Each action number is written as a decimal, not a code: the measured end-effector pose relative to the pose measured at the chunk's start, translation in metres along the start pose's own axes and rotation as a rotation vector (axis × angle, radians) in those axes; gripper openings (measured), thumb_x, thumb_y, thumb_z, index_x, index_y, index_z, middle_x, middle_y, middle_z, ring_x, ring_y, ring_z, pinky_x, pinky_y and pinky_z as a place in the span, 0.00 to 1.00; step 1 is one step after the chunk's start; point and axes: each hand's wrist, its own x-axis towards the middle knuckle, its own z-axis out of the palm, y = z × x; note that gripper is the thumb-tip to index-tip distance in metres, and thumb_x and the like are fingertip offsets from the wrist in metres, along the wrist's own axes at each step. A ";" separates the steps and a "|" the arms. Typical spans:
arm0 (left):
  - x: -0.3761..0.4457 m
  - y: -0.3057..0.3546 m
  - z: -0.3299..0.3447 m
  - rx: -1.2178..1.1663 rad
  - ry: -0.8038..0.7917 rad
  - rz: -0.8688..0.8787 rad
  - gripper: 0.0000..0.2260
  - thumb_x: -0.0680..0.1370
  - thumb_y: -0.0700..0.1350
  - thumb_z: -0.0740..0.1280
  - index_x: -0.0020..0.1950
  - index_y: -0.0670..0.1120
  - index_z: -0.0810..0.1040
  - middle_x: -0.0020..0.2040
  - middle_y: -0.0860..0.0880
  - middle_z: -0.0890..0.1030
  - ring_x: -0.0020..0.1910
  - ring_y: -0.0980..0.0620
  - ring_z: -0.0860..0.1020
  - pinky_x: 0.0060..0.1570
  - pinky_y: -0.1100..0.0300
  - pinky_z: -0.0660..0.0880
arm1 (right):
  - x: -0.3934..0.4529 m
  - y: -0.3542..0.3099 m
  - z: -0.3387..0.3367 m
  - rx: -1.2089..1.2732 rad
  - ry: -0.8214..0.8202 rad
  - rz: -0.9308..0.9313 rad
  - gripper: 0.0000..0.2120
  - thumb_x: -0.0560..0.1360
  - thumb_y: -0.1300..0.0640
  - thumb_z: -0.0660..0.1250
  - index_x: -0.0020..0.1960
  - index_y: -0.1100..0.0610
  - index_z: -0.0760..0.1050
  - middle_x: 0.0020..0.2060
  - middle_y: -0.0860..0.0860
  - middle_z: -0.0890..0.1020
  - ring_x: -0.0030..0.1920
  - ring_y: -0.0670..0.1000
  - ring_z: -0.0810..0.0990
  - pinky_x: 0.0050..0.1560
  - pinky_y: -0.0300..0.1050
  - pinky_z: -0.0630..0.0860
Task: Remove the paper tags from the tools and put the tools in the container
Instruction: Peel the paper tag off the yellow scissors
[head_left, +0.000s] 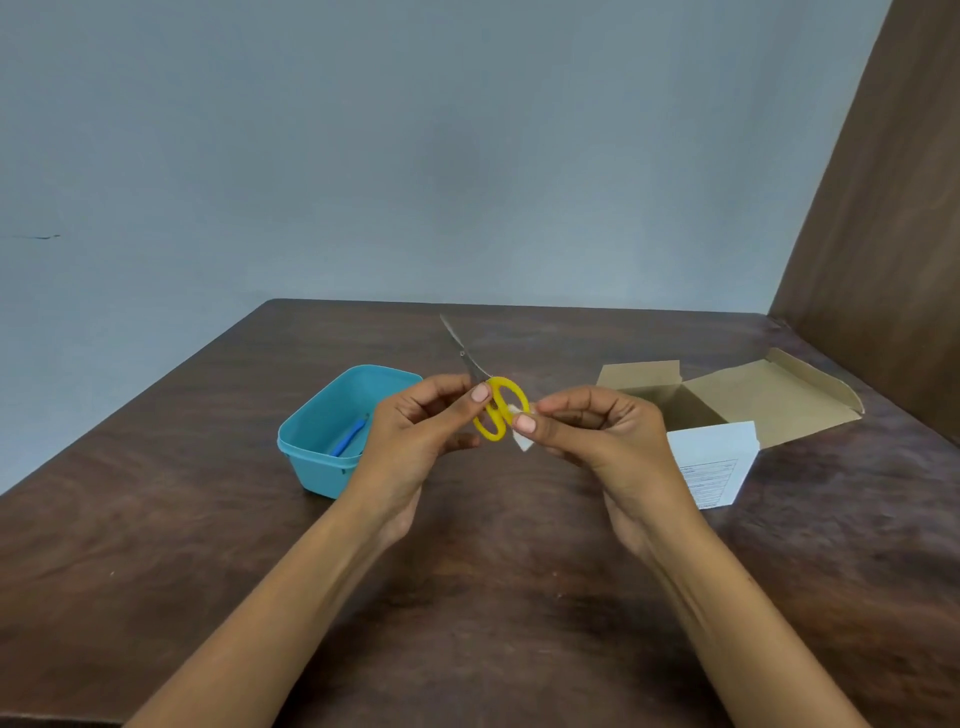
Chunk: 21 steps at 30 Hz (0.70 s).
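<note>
Just right of the blue tub (332, 415), my left hand (415, 431) pinches the yellow scissors (497, 410) while my right hand (587, 426) pinches their white paper tag (522, 440). A blue tool (349, 437) lies in the tub.

Container (332, 415) mouth open – left hand (415, 431) overlaps its right rim

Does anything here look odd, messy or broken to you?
Nothing looks damaged or spilled. The scissors are held above the table, left hand on the yellow handle, right hand pinching the paper tag. The teal container sits upright; the cardboard box lies open, which looks deliberate.
</note>
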 end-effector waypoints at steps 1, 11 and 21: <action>0.000 0.000 0.000 -0.016 -0.008 -0.003 0.11 0.68 0.46 0.70 0.48 0.43 0.83 0.41 0.47 0.85 0.41 0.54 0.82 0.41 0.62 0.79 | 0.001 0.000 -0.001 0.001 0.015 0.009 0.09 0.56 0.62 0.77 0.35 0.58 0.81 0.32 0.51 0.85 0.34 0.44 0.82 0.33 0.33 0.75; -0.001 -0.004 0.001 0.083 -0.060 -0.002 0.11 0.69 0.43 0.71 0.49 0.40 0.84 0.40 0.41 0.84 0.35 0.54 0.79 0.37 0.62 0.77 | 0.007 0.003 -0.007 -0.249 0.090 -0.388 0.10 0.69 0.71 0.72 0.42 0.57 0.80 0.38 0.47 0.85 0.43 0.46 0.84 0.44 0.35 0.78; -0.001 -0.003 -0.002 0.092 -0.063 -0.076 0.10 0.68 0.43 0.72 0.47 0.41 0.85 0.35 0.46 0.84 0.32 0.56 0.80 0.33 0.64 0.78 | 0.012 0.009 -0.011 -0.687 -0.124 -0.732 0.15 0.70 0.73 0.64 0.45 0.58 0.84 0.42 0.50 0.84 0.45 0.43 0.82 0.43 0.31 0.74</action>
